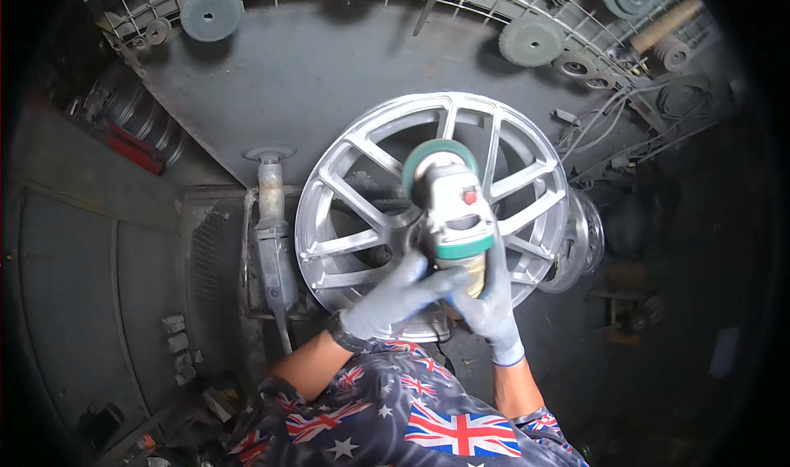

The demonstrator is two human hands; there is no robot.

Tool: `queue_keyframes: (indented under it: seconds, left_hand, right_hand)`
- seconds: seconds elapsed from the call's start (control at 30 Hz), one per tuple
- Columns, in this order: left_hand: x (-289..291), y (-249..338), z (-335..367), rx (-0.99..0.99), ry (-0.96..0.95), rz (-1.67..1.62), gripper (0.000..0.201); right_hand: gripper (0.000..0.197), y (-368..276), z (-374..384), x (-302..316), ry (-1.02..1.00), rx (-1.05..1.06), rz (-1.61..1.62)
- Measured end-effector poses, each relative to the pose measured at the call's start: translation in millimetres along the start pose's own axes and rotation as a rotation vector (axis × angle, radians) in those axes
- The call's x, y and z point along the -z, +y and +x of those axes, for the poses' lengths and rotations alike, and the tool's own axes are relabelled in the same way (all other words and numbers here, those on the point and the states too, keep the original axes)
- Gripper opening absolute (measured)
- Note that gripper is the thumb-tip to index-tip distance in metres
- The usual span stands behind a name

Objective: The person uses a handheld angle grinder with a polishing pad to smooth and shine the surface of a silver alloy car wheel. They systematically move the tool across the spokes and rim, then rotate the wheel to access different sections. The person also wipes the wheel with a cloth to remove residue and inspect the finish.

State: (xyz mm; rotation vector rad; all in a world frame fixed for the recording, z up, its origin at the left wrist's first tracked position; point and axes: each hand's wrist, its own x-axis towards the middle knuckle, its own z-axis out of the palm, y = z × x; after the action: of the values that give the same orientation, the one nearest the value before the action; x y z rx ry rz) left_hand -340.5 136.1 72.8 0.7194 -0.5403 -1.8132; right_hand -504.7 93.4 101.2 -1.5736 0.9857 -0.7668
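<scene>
A silver alloy wheel rim (354, 179) with several spokes stands in front of me, its face turned up toward me. Over its middle I hold an angle grinder (451, 204) with a grey and green body, a red button and a green disc at the far end. My left hand (399, 298), in a grey glove, wraps the rear of the grinder from the left. My right hand (492, 298), also gloved in grey, grips the same rear handle from the right. The wheel's hub is hidden behind the tool and my hands.
A second, dusty angle grinder (271, 236) lies on a stand left of the wheel. Grinding discs (212, 12) hang on a wire rack (494, 10) along the back. Another rim (583, 241) sits behind the wheel at right. Cables (609, 130) trail at the upper right.
</scene>
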Motion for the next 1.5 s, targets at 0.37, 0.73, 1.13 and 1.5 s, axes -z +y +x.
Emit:
queue_keyframes:
  seconds: [0.37, 0.73, 1.13, 1.5]
  left_hand:
    - [45, -13, 25, -0.140, 0.156, -0.249, 0.069]
    - [38, 14, 85, -0.211, -0.011, 0.182, 0.058]
    - [31, 22, 76, -0.186, 0.024, 0.257, 0.053]
    - [34, 4, 57, -0.139, 0.079, 0.000, 0.060]
  right_hand:
    - [0.101, -7, 74, -13, -0.213, 0.045, -0.334]
    - [0.099, 0, 76, 3, 0.101, 0.024, -0.332]
    - [0.102, -4, 60, -2, 0.121, -0.122, -0.211]
    - [0.102, -7, 74, 0, 0.017, -0.070, -0.218]
